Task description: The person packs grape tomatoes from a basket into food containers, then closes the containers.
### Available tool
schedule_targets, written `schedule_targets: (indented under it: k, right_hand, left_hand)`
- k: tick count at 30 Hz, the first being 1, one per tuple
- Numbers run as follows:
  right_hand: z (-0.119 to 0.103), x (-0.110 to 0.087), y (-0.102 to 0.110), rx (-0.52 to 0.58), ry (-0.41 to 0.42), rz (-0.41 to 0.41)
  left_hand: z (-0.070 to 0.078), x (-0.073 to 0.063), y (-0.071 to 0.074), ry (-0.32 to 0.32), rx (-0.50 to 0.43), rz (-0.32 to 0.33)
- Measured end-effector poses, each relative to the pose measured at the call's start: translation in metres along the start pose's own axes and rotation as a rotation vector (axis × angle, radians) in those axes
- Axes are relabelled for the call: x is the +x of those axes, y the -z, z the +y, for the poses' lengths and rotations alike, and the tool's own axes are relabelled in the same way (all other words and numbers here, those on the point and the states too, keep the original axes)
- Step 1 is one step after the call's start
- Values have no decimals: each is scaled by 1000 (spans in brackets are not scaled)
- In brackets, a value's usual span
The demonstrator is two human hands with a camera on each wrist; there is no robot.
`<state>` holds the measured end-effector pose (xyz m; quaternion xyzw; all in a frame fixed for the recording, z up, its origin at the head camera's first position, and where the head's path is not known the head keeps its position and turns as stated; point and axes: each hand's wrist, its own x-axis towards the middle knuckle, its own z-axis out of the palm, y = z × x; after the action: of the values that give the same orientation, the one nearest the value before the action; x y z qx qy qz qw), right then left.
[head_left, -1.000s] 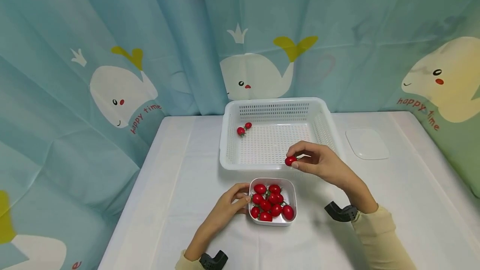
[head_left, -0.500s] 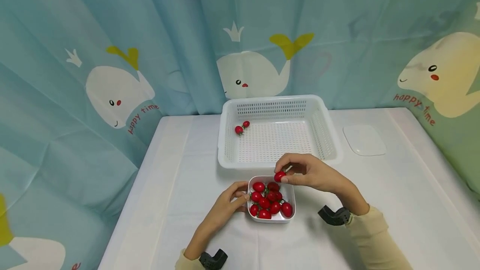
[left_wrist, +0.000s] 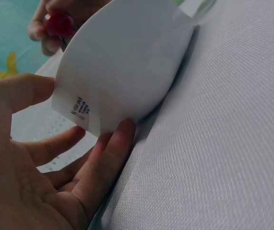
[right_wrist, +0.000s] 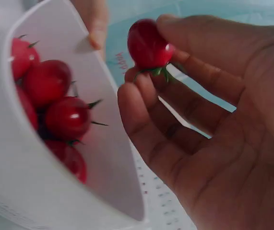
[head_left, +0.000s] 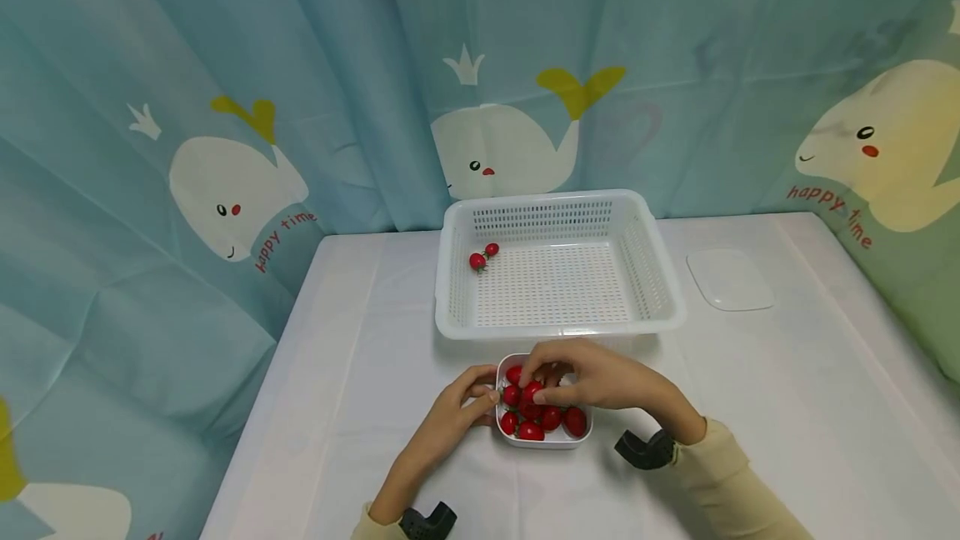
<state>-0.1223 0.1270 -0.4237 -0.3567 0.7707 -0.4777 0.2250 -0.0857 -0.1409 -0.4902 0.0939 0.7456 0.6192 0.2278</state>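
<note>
My right hand (head_left: 592, 375) is over the small white plastic box (head_left: 555, 444), pinching a red cherry tomato (right_wrist: 148, 44) between thumb and fingertips. Its green stem end shows in the right wrist view. Several more cherry tomatoes (right_wrist: 67, 117) lie inside the box, some partly hidden under the right hand in the head view. At the box's left side, my left hand (head_left: 448, 411) holds the wall between thumb and fingers. The left wrist view shows the box's smooth outer side (left_wrist: 122, 62), with small printed marks, against the fingertips.
Behind the box stands a white perforated basket (head_left: 558, 330) with two cherry tomatoes (head_left: 480, 260) at its left. A clear flat lid (head_left: 729, 280) lies right of the basket on the white tablecloth (head_left: 375, 340). A blue whale-print curtain (head_left: 360, 65) hangs behind the table.
My right hand has carried the cherry tomato from the basket's front edge, left and toward me, to over the box. My left hand has stayed at the box's side.
</note>
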Motion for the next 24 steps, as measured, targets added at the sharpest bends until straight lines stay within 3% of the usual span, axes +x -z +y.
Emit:
schedule_targets:
  k: [24]
  right_hand:
    - [4, 8, -15, -242, -62, 15]
  left_hand:
    - [2, -2, 0, -13, 8, -13]
